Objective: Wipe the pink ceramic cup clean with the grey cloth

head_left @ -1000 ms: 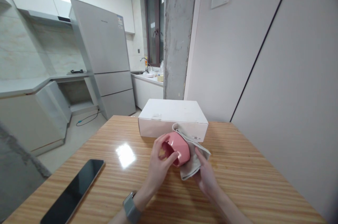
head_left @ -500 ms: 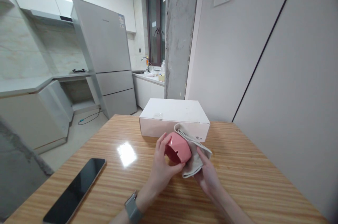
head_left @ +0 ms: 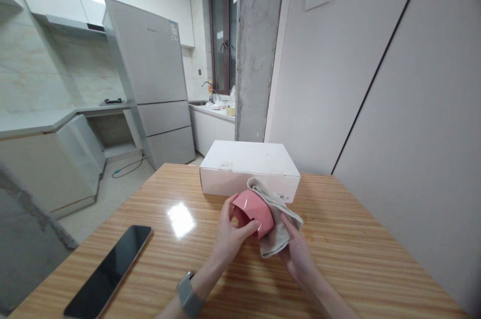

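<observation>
A glossy pink, faceted, hollow vessel (head_left: 256, 209), which looks like a ceramic pot or cup, is tilted with its dark opening toward the lower left. My left hand (head_left: 230, 233) grips it by the rim, the thumb over the near edge by a small notch and the fingers on the far side. Folded in my right hand (head_left: 296, 246) is a light grey cloth (head_left: 278, 236), pressed against the vessel's right side. The right thumb lies on top of the cloth; the other fingers are mostly hidden beneath it.
Just behind my hands a white cardboard box (head_left: 250, 164) stands on the wood-grain table (head_left: 361, 259). A black smartphone (head_left: 108, 271) lies at the left. Beyond the table are a fridge (head_left: 150, 58), a concrete pillar (head_left: 257, 48) and a sink counter.
The pink vessel has turned slightly, its opening now facing more to the left. My left thumb has shifted up onto the near rim. The cloth stays against its right side.
</observation>
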{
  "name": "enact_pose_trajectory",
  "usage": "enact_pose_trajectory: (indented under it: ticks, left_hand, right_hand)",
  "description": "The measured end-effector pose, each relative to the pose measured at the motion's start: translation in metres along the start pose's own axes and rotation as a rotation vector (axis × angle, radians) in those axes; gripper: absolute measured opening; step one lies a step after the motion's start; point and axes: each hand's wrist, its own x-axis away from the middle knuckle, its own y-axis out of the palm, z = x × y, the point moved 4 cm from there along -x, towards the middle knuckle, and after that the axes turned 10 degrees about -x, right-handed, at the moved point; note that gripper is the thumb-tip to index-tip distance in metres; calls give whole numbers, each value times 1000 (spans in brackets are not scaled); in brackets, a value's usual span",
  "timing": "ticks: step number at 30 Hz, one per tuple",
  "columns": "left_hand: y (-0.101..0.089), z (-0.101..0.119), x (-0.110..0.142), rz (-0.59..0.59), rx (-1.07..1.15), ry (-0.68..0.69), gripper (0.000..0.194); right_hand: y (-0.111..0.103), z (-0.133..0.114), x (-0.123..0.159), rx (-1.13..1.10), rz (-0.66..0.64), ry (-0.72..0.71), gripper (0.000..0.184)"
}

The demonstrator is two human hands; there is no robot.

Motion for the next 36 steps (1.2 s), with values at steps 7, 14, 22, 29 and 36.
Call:
enact_pose_trajectory:
  ticks: [7,14,22,29,36]
  left_hand:
    - [-2,13,3,15,-199,124,84]
    - [-9,11,0,-31,-17,-46,80]
    - [16,-14,9,-389,542,-424,50]
    - [6,-13,-2,-192,206,-198,59]
    - [5,7,7,-152,-152,170,78]
  right_hand:
    - [0,1,-3,-25,-21,82,26]
    - [-10,-18,-17,-25,53,-102,28]
    - [-5,0,-6,257,-219,-137,50]
    - [12,1,6,229,-309,58,52]
    - [16,-1,11,140,-311,164,47]
